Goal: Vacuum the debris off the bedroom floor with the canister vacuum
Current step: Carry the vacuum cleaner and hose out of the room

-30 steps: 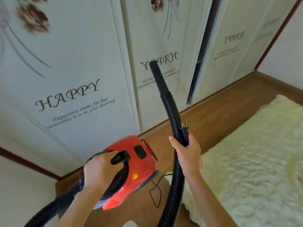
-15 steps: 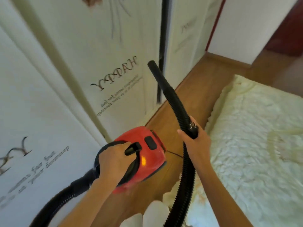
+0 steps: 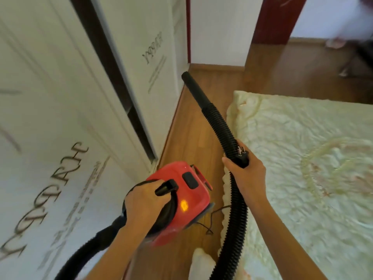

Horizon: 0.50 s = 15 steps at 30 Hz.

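Wooden flooring [image 3: 193,126] is running as a narrow strip between the white wardrobe doors [image 3: 60,118] and the bed [image 3: 302,158], and you are standing over it with the whole machine off the ground. Your left hand [image 3: 145,203] is wrapping its fingers round the black carry handle of the red canister vacuum [image 3: 187,190], which is hanging just beside the bed's near edge, on the wardrobe side. Your right hand [image 3: 245,172] is gripping the ribbed black hose [image 3: 220,122] together with the power plug [image 3: 241,153], prongs poking up past your thumb; the nozzle [image 3: 191,85] is pointing away from you, above the floor strip beyond the bed's corner. The cord [image 3: 212,219] is dangling below the canister.

You are, by the look of it, still carrying and setting up, not cleaning: the plug is in your fist, not in a socket. Next you are needing a socket, none showing here, then lowering the canister to the floor beside the bed.
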Motion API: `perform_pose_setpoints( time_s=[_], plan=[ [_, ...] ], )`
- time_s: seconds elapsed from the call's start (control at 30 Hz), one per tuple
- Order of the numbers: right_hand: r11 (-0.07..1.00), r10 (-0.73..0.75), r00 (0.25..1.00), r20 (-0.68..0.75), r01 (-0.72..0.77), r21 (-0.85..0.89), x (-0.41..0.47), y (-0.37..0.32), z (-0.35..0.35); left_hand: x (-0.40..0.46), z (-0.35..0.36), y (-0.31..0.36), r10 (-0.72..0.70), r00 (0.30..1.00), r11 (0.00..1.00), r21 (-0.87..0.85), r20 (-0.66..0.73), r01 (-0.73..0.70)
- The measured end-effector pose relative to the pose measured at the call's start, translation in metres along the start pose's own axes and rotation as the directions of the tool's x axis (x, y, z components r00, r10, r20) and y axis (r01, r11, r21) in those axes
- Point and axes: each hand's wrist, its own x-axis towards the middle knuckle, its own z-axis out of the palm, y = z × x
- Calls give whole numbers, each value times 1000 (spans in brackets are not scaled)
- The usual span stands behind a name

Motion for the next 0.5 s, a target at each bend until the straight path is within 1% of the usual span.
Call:
perform_pose_setpoints(
  time_s=[0.07,0.13,0.23,0.3,0.33,0.4,0.5],
  plan=[
    [1000,-1,1000,-30,0,-19,47,-10,5,49,2,12,18,1000,1000,20,-18,-18],
    [1000,6,998,-55,-7,-30,91,-21,13,98,3,18,44,998,999,0,-37,-44],
    [1000,15,996,-84,-17,-20,160,-31,33,176,10,29,99,995,995,18,-19,-99],
    [1000,5,995,-103,-8,-28,206,-38,50,232,17,36,187,981,981,56,-59,-183],
    [999,-3,993,-119,-1,-32,229,-41,58,259,21,39,219,974,974,65,-57,-216],
    [999,0,986,-164,-6,-36,272,-49,74,313,28,46,256,967,965,55,4,-256],
    [1000,-12,976,-218,8,-22,332,-71,91,391,39,59,289,957,957,5,18,-290]
  ],
)
